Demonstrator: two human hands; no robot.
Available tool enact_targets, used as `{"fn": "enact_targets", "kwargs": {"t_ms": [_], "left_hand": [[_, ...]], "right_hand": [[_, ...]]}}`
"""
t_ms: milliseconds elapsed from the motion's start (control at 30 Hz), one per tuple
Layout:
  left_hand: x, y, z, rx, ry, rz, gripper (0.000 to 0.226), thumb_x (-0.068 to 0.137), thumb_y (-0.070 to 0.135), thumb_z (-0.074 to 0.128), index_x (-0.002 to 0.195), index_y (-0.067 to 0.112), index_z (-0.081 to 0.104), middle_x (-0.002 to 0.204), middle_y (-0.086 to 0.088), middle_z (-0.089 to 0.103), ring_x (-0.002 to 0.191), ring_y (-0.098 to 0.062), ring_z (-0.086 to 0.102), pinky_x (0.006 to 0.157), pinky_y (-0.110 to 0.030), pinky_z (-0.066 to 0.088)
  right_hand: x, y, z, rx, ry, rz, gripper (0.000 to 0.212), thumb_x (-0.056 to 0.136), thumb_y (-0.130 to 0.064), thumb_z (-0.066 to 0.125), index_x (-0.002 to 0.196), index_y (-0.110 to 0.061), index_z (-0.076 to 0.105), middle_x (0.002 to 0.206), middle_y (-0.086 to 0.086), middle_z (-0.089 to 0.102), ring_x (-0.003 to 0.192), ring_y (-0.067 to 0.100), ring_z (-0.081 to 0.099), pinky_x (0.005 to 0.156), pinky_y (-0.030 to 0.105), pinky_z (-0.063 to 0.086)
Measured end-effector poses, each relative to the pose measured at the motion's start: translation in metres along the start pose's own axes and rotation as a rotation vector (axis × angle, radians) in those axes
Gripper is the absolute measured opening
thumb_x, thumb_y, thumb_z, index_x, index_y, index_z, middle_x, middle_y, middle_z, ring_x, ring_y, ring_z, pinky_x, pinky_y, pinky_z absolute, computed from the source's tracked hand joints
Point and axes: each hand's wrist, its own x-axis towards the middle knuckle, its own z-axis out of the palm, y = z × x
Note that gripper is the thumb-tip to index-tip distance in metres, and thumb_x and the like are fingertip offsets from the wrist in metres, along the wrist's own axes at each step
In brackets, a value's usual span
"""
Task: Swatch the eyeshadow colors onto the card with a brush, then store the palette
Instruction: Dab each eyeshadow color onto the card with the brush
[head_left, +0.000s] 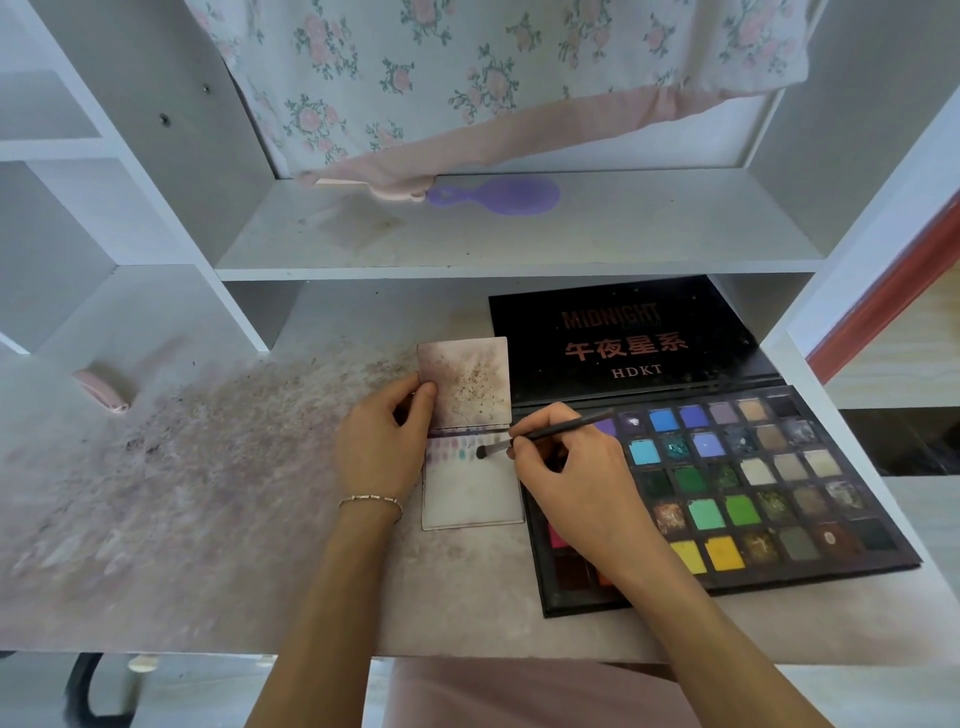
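R hand (558, 467) pinches brush (545, 434), tip on card (470, 493) w/ faint swatches (pink-teal); L hand (382, 441) grips card's flap.

Palette (727, 499): near-left pans hidden beneath the right hand (566, 467) and wrist; lid lettering under "MIDNIGHT" too small to read. Card (470, 499): left edge covered by the left hand (382, 441), swatch colours faint and indistinct. Curtain (467, 78): cut off by the upper edge, its hem concealing part of a pink item beside the purple hairbrush (498, 195).
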Motion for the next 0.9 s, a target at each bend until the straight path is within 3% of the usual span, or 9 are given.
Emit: {"fn": "enact_targets", "kwargs": {"t_ms": [133,333,633,767,900], "left_hand": [[0.0001,0.0000,0.0003,0.016,0.003,0.008,0.022,0.090,0.026,0.055,0.104,0.019,0.070,0.081,0.012,0.062,0.078,-0.014,0.060,0.072,-0.028,0.048],[0.0011,-0.0017,0.0008,0.022,0.005,0.013,0.021,0.090,0.026,0.056,0.102,0.018,0.071,0.078,0.012,0.061,0.075,-0.013,0.059,0.069,-0.025,0.046],[0.0014,-0.0023,0.0008,0.027,0.003,0.016,0.022,0.090,0.027,0.055,0.104,0.019,0.070,0.081,0.012,0.062,0.077,-0.012,0.060,0.071,-0.026,0.046],[0.0013,-0.0025,0.0000,0.033,-0.001,0.016,0.023,0.090,0.028,0.055,0.105,0.019,0.069,0.084,0.012,0.063,0.079,-0.012,0.060,0.070,-0.023,0.044],[0.0013,-0.0017,0.0002,0.021,-0.010,0.008,0.023,0.090,0.028,0.055,0.106,0.020,0.069,0.085,0.013,0.062,0.080,-0.011,0.060,0.071,-0.022,0.044]], "right_hand": [[0.0002,0.0003,0.0004,0.002,-0.010,0.007,0.017,0.086,-0.018,0.056,0.080,-0.034,0.051,0.080,-0.007,0.061,0.081,0.008,0.056,0.071,0.024,0.050],[0.0003,0.0010,0.0007,0.007,-0.008,0.004,0.020,0.086,-0.019,0.056,0.078,-0.036,0.049,0.082,-0.006,0.060,0.077,0.004,0.055,0.065,0.016,0.045],[0.0004,0.0010,0.0003,0.008,-0.015,-0.002,0.018,0.086,-0.018,0.056,0.079,-0.034,0.051,0.085,-0.004,0.062,0.084,0.009,0.057,0.073,0.025,0.050],[0.0010,0.0020,0.0006,0.016,0.024,-0.018,0.015,0.087,-0.018,0.055,0.082,-0.032,0.052,0.080,-0.005,0.061,0.074,0.003,0.056,0.061,0.012,0.044],[0.0014,0.0009,-0.0009,0.136,0.103,-0.048,0.013,0.088,-0.014,0.054,0.086,-0.026,0.056,0.076,-0.006,0.062,0.070,0.002,0.056,0.059,0.011,0.046]]}}
